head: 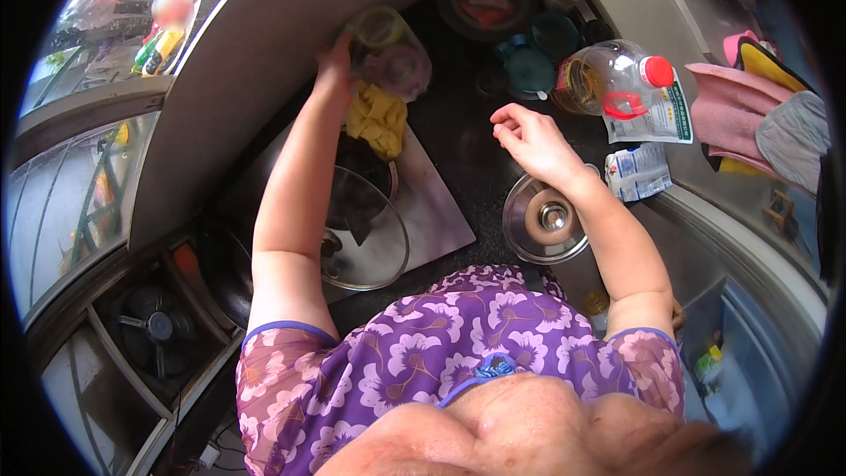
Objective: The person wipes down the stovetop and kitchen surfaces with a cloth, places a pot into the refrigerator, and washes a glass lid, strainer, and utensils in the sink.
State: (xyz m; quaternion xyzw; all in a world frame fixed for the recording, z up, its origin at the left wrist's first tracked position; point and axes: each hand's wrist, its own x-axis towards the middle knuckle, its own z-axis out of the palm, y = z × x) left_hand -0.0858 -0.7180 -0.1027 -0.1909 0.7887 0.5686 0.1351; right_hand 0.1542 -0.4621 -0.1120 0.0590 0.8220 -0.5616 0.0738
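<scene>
At the back of the dark counter, my left hand [336,63] reaches to the side of a clear plastic container [391,53] with green and pink round shapes; whether it grips the container cannot be told. Just below lies a crumpled yellow cloth [377,120]. Under my left forearm a glass lid [370,238] rests over a pan and a pale board [436,211]. My right hand [522,135] hovers with bent fingers and nothing visible in it. Beneath my right wrist is a steel lid with a glass knob [553,216], and an oil bottle [605,79] lies to its upper right.
Green-blue containers [529,69] and a dark round dish [487,3] stand at the back. Printed packets [638,172] lie at the right. Pink cloths [733,106] hang on the right wall. A gas stove burner [158,327] is at lower left, a blue bin [747,350] at lower right.
</scene>
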